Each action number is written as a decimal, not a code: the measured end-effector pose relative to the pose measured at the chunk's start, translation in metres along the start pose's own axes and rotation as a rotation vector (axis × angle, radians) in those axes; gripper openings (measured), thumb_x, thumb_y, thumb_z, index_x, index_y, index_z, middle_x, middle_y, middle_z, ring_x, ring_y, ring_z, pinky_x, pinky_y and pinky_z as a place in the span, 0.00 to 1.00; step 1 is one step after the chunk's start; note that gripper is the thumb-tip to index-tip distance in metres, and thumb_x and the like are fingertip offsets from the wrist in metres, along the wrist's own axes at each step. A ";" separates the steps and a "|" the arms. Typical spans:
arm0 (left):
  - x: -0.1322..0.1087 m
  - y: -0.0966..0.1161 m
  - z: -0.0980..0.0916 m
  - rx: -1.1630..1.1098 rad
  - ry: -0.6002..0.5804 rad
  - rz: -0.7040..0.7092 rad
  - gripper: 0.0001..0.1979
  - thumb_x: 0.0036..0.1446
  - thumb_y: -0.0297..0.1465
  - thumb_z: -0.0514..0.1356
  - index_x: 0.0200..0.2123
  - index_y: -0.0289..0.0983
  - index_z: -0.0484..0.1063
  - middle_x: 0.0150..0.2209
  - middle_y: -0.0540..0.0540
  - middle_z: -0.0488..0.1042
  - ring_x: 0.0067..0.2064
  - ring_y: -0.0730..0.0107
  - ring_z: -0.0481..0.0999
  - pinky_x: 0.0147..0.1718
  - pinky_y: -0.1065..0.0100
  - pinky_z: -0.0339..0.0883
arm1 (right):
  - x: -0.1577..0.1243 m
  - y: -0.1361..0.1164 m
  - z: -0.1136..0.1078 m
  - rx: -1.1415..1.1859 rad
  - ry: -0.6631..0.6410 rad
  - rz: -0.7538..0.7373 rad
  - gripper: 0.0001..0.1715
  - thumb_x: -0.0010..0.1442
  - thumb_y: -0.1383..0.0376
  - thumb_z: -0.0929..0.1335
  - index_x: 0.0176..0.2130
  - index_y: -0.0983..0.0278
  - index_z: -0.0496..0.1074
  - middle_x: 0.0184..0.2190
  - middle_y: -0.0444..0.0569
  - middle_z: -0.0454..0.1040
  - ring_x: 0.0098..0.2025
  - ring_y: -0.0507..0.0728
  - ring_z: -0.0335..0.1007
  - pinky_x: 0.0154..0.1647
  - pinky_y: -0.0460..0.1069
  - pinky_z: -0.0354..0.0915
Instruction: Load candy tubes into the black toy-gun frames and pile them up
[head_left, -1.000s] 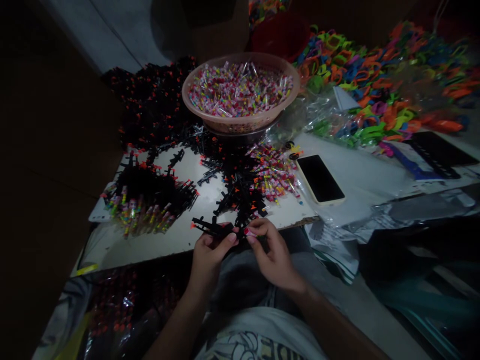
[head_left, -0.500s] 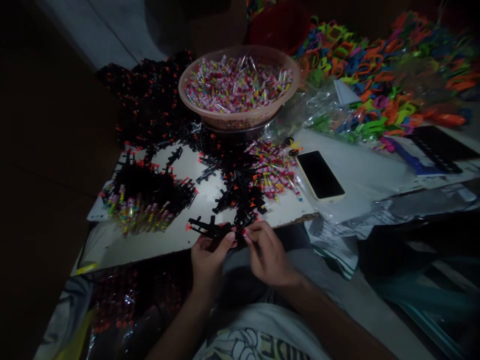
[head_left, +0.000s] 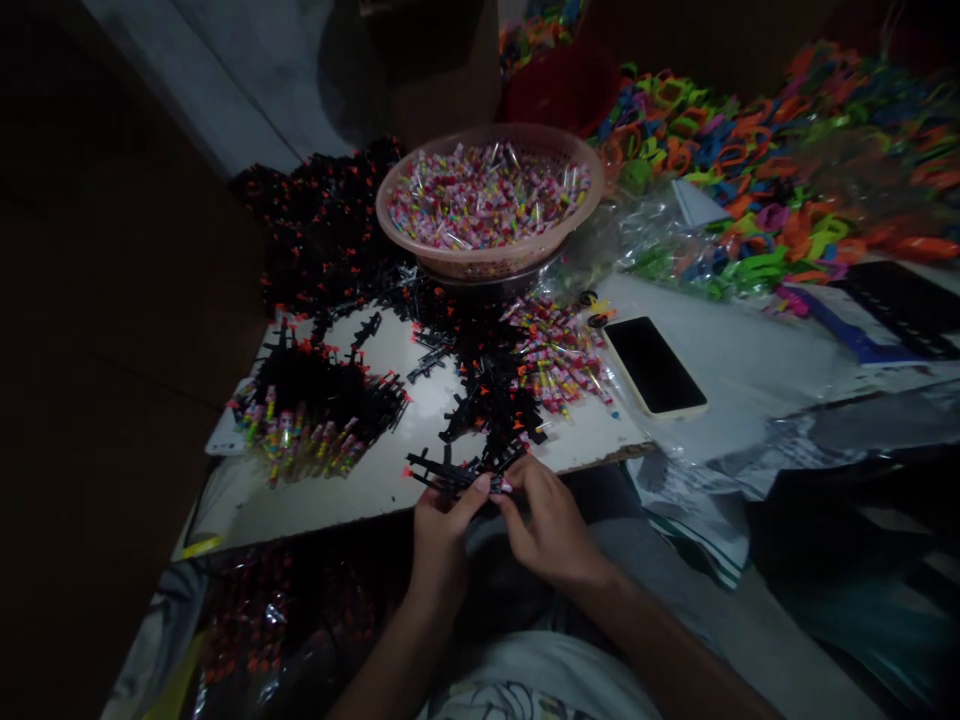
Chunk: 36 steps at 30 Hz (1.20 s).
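My left hand [head_left: 442, 525] is closed round a small black plastic toy gun [head_left: 439, 472] with an orange tip, held just over the near edge of the white board [head_left: 360, 485]. My right hand [head_left: 551, 525] pinches the toy's right end, where a small candy tube with a pink end shows at my fingertips. Just beyond my hands lies a loose heap of black toy guns [head_left: 487, 395]. A pile of wrapped candy tubes [head_left: 559, 355] sits to its right.
A pink basket of candy tubes [head_left: 491, 200] stands at the back. Assembled toys with candy tubes [head_left: 315, 420] are piled at the left. A phone [head_left: 654, 365] lies face up at the right. Colourful plastic pieces [head_left: 750, 170] and clear bags cover the far right.
My hands have come closer together on the toy gun, the right fingers now pressed against its end. The camera view has shifted slightly; the piles have not moved.
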<state>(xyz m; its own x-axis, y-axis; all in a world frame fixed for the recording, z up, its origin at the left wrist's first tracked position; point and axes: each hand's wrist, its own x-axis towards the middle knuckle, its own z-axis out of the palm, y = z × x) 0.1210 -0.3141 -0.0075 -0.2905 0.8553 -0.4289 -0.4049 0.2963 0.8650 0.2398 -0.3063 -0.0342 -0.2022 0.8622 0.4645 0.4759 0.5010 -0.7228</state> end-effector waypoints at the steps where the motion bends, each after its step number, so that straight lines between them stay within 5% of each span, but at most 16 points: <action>1: -0.001 0.000 0.002 0.004 -0.016 0.013 0.16 0.41 0.32 0.71 0.33 0.31 0.75 0.32 0.45 0.78 0.34 0.69 0.77 0.37 0.70 0.69 | 0.000 -0.001 0.000 0.013 0.007 0.016 0.03 0.61 0.70 0.61 0.36 0.61 0.59 0.31 0.49 0.68 0.34 0.57 0.66 0.34 0.51 0.66; 5: 0.010 0.014 -0.001 0.095 -0.047 0.142 0.20 0.42 0.37 0.69 0.38 0.32 0.73 0.34 0.44 0.78 0.36 0.66 0.77 0.40 0.66 0.69 | 0.005 -0.003 -0.001 0.068 0.039 0.073 0.04 0.63 0.66 0.63 0.41 0.61 0.62 0.35 0.50 0.70 0.38 0.57 0.68 0.38 0.52 0.67; 9: 0.055 0.063 -0.033 0.529 0.099 0.488 0.22 0.45 0.42 0.66 0.40 0.33 0.73 0.35 0.44 0.76 0.37 0.62 0.75 0.41 0.61 0.69 | 0.014 0.016 -0.014 -0.035 0.085 0.091 0.26 0.58 0.56 0.69 0.52 0.63 0.60 0.47 0.56 0.69 0.50 0.62 0.65 0.49 0.57 0.64; 12: 0.095 0.107 -0.067 1.019 0.311 0.815 0.21 0.49 0.41 0.61 0.43 0.34 0.73 0.39 0.42 0.73 0.42 0.58 0.73 0.45 0.58 0.67 | 0.019 0.044 -0.036 -0.178 0.179 0.111 0.16 0.61 0.59 0.66 0.47 0.63 0.64 0.45 0.55 0.70 0.49 0.62 0.65 0.50 0.58 0.62; 14: 0.114 0.126 -0.084 1.250 0.420 0.885 0.23 0.51 0.41 0.60 0.48 0.33 0.72 0.45 0.37 0.70 0.47 0.52 0.71 0.49 0.54 0.64 | 0.020 0.063 -0.050 -0.281 0.210 0.132 0.11 0.61 0.62 0.65 0.44 0.63 0.66 0.42 0.54 0.71 0.47 0.62 0.66 0.48 0.57 0.62; 17: 0.122 0.125 -0.091 1.436 0.468 0.916 0.28 0.52 0.43 0.59 0.52 0.29 0.69 0.49 0.31 0.67 0.52 0.45 0.67 0.52 0.50 0.60 | 0.021 0.084 -0.064 -0.427 0.200 0.170 0.09 0.62 0.65 0.63 0.42 0.64 0.69 0.41 0.54 0.71 0.46 0.62 0.65 0.46 0.57 0.61; 20: 0.111 0.093 -0.076 1.467 0.277 0.992 0.25 0.55 0.42 0.56 0.51 0.32 0.70 0.50 0.33 0.67 0.53 0.47 0.66 0.53 0.51 0.59 | 0.026 0.093 -0.062 -0.529 0.085 0.217 0.12 0.61 0.66 0.63 0.46 0.62 0.70 0.42 0.53 0.71 0.44 0.63 0.66 0.43 0.56 0.59; 23: 0.100 0.053 -0.050 1.382 0.014 0.956 0.21 0.56 0.39 0.57 0.51 0.35 0.71 0.52 0.35 0.68 0.53 0.50 0.67 0.53 0.53 0.59 | 0.037 0.095 -0.053 -0.557 -0.053 0.187 0.18 0.60 0.67 0.64 0.51 0.59 0.68 0.44 0.53 0.71 0.45 0.63 0.65 0.40 0.54 0.59; 26: 0.101 0.028 -0.031 1.200 -0.064 0.788 0.22 0.55 0.37 0.58 0.52 0.36 0.70 0.51 0.34 0.69 0.53 0.49 0.67 0.54 0.51 0.56 | 0.049 0.093 -0.045 -0.570 -0.115 0.154 0.19 0.59 0.69 0.65 0.51 0.60 0.69 0.44 0.56 0.71 0.46 0.63 0.66 0.41 0.55 0.59; 30: 0.110 0.024 -0.027 0.973 -0.152 0.550 0.21 0.50 0.38 0.63 0.47 0.38 0.74 0.42 0.38 0.75 0.44 0.53 0.72 0.49 0.55 0.60 | 0.053 0.094 -0.045 -0.483 -0.087 0.150 0.13 0.58 0.72 0.64 0.43 0.64 0.71 0.40 0.55 0.73 0.44 0.63 0.68 0.43 0.56 0.60; 36: 0.095 0.037 -0.040 0.784 -0.219 0.382 0.15 0.49 0.41 0.63 0.35 0.36 0.73 0.29 0.47 0.74 0.28 0.68 0.73 0.31 0.68 0.66 | 0.044 0.101 -0.051 -0.328 0.014 0.112 0.10 0.58 0.70 0.63 0.41 0.65 0.69 0.37 0.54 0.73 0.42 0.61 0.69 0.43 0.56 0.63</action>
<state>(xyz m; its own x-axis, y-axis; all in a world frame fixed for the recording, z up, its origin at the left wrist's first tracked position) 0.0438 -0.2388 -0.0266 -0.0793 0.9932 -0.0854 0.4171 0.1108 0.9021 0.3230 -0.2216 -0.0606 -0.1226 0.9084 0.3998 0.7451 0.3504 -0.5675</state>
